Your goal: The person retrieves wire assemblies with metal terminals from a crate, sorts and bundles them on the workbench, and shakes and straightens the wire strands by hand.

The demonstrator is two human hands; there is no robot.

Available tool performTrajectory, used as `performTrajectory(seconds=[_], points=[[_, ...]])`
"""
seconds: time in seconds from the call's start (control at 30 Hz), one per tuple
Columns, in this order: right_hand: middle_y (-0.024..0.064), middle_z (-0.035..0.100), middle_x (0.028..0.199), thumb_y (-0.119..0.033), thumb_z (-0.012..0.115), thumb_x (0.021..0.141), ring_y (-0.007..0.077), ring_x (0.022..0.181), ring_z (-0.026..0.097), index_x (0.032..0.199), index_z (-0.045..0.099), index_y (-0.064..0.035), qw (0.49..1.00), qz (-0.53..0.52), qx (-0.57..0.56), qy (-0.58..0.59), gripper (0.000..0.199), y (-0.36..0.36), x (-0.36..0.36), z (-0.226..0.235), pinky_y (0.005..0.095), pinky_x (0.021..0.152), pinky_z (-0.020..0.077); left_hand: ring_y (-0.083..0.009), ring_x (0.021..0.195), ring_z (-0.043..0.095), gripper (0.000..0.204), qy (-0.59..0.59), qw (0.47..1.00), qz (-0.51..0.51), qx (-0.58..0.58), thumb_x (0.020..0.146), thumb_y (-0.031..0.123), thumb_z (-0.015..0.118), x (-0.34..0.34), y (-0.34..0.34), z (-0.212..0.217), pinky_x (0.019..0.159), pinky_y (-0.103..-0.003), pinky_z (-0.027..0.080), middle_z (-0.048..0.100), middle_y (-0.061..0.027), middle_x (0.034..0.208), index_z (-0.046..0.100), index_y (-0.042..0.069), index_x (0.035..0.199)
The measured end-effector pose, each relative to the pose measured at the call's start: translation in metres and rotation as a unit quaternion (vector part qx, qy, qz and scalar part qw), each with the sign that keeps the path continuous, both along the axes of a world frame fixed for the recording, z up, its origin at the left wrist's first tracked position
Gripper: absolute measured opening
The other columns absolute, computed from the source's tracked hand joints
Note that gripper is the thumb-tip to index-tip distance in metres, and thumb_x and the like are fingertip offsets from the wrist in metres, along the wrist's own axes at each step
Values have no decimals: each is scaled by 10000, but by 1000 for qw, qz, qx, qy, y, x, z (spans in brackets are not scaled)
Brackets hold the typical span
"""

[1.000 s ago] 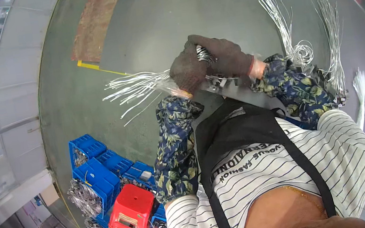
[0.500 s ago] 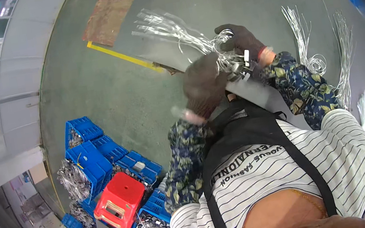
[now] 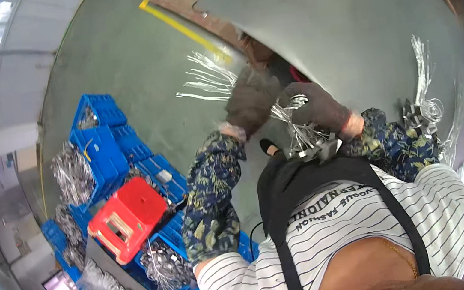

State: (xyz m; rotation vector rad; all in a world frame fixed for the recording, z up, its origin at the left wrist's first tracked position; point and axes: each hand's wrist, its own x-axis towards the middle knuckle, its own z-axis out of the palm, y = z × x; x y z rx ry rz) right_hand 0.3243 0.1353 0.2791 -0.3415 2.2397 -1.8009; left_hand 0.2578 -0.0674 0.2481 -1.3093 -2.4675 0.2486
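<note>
Clasping one silvery wire bundle point(image 3: 304, 133): one left grip point(image 3: 251, 102), one right grip point(image 3: 321, 109), both clenched.

The dark-brown fabric-gloved left hand point(image 3: 252, 100) and matching right hand point(image 3: 319, 108) are close together, both curled. The forearms point(image 3: 210, 178), in navy floral cloth sleeves point(image 3: 395, 142), angle inward.

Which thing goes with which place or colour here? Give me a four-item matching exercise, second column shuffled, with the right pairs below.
Things
1. red plastic stool
2. bundle of thin silvery wires
3. black fabric apron
4. flower-patterned fabric sleeves

Places or colours
a. mostly dark blue
b. beside blue plastic crates
c. held by the gloved left hand and right hand
d. over a white striped shirt

Pairs: 1-b; 2-c; 3-d; 4-a
</note>
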Motion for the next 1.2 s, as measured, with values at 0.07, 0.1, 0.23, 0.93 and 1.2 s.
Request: performTrajectory(seconds=[0.07,0.1,0.23,0.93,1.2], points=[[140,710,948,-148,789,687,277,838,694,1031,683,-83,996,10,80,43,366,-20,7,14,378,750,537,-321,1007,677,308,-306,935,158,-79,898,359,638,-16,-19,29,998,-456,446,724,-155,1000,672,107,1073],[121,703,972,-130,743,692,237,884,676,1040,686,-72,990,35,136,-8,358,-29,11,35,355,776,523,-331,709,674,201,-232,964,129,29,858,313,675,-12,-40,-8,773,-461,522,688,-109,699,683,112,852],[133,677,886,-158,769,665,318,826,653,1017,705,-128,963,124,205,126,359,-41,11,49,407,709,506,-299,810,712,116,-265,938,216,61,814,212,666,-2,-91,-39,737,-456,546,721,-141,822,723,133,877],[91,614,744,-239,761,615,350,784,625,1010,696,-194,797,331,475,172,403,85,-52,30,460,711,495,-267,768,703,490,-426,871,199,147,856,378,681,18,49,-135,655,-433,561,712,-107,879,621,58,1222],[22,640,794,-242,754,646,285,814,577,951,696,-254,740,489,428,173,311,-6,-104,-28,435,755,436,-318,696,701,245,-372,809,392,229,857,363,686,95,-43,-142,615,-438,545,695,-146,758,662,131,932]])
